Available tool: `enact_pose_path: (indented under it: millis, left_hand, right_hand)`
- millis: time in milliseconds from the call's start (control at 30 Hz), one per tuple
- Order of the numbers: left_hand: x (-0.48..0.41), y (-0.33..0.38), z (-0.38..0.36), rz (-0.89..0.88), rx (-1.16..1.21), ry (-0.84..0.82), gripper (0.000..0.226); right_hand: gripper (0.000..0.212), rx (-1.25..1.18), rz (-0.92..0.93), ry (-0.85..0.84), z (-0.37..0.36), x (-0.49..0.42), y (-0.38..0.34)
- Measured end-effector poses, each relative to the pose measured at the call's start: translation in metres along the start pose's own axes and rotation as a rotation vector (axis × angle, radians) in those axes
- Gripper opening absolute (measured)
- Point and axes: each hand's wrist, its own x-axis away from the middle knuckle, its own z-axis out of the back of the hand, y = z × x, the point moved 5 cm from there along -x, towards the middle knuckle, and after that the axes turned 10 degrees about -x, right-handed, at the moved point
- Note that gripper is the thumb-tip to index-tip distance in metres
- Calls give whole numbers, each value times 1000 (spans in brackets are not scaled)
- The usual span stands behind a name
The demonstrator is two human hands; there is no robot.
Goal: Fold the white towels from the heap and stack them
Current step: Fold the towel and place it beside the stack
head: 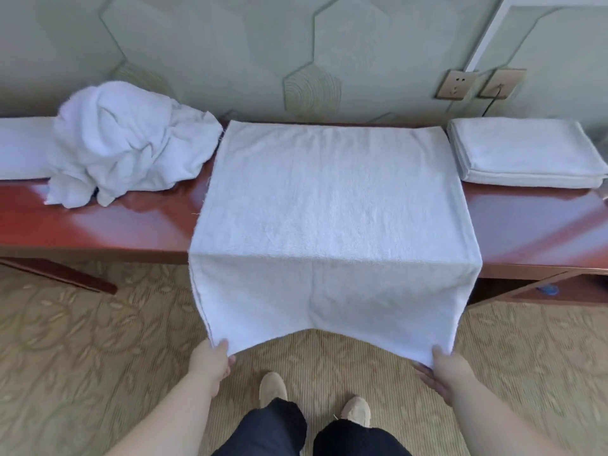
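Note:
A white towel (332, 205) lies spread flat across the red-brown table (98, 222), its near part hanging over the front edge. My left hand (212, 360) pinches the towel's near left corner, and my right hand (442, 368) pinches the near right corner, both below the table edge. A crumpled heap of white towels (128, 143) sits on the table to the left. A folded stack of white towels (523, 153) rests at the right end of the table.
The table stands against a green patterned wall with two sockets (455, 83) and a cable at the upper right. Another flat white cloth (23, 149) lies at the far left. Patterned carpet (65, 357) and my shoes (273, 388) are below.

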Motion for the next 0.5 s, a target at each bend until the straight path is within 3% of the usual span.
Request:
enact_pose_path:
  millis: [200, 333, 500]
  left_hand:
    - [38, 5, 51, -119, -210, 110, 28]
    - [76, 23, 73, -325, -274, 264, 45]
    - [94, 31, 90, -350, -323, 294, 28]
  right_hand:
    - [20, 244, 118, 125, 46, 28, -15]
    - [26, 171, 139, 110, 68, 43, -23]
    - [37, -99, 232, 104, 77, 93, -40]
